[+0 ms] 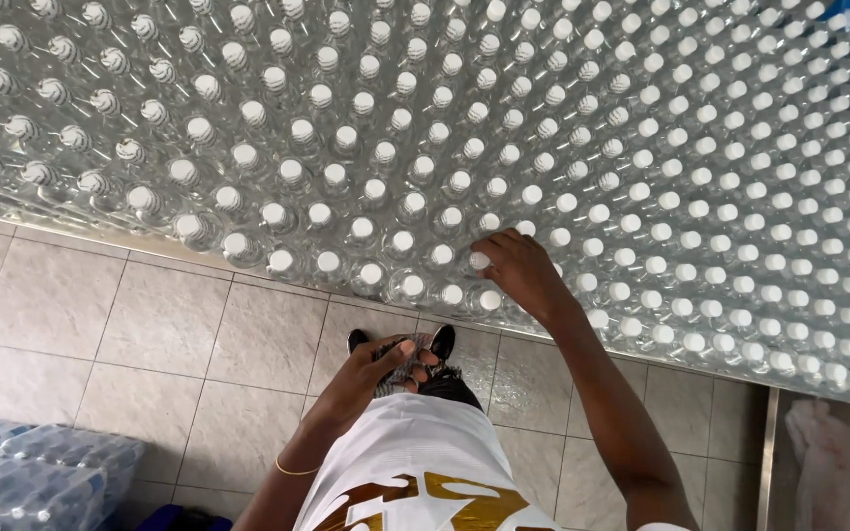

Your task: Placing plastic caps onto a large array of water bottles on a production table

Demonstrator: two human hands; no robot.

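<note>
Fingers of the right hand [518, 270] are bent and close together, their tips resting on the white caps of the clear plastic bottles [543, 147] in the rows nearest the person; whether they pinch one cap or only press on several cannot be told, since the back of the hand hides the tips. The left hand [386, 366] is held low in front of the body, its fingers curled shut around a small dark bundle [413, 372] of grey and black material; what that bundle is stays hard to make out.

The bottles stand upright in a dense mass, shoulder to shoulder in slanting rows, filling the whole upper part of the view and cut off at the top and right edges. Each is transparent with a white screw cap; those at far left lean away and show ribbed necks. Their near edge runs just above the beige tiled floor [130, 334].

Shrink-wrapped packs of bottles [31, 472] lie at the lower left corner, partly out of frame. A thin gold bracelet [295, 471] circles the left wrist.
</note>
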